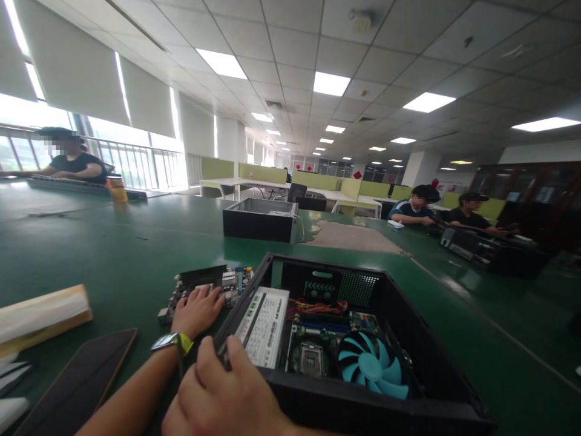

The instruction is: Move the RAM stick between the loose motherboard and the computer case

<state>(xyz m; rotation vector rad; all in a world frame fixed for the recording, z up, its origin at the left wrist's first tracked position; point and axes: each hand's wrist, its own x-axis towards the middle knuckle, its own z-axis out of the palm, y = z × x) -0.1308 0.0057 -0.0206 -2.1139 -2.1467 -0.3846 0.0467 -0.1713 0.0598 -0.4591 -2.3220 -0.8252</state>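
My left hand [197,310], with a watch on its wrist, lies with fingers stretched out over a loose motherboard [236,281] on the green table. Whether its fingertips grip any part of the board cannot be made out. Closer to me, my right hand [231,384] has its fingers curled over the near left corner of an open black computer case [431,357]. Inside the case sit a white-labelled power supply [265,327], a bundle of coloured cables [315,307], a board with a bare CPU socket [313,360] and a blue-bladed fan [372,366].
A second open case [259,227] stands farther back, beside a worn patch [354,236] in the tabletop. At left lie a long paper-wrapped box [45,315] and a dark flat panel [82,375]. People sit at the far left and right; another case [494,248] stands at right.
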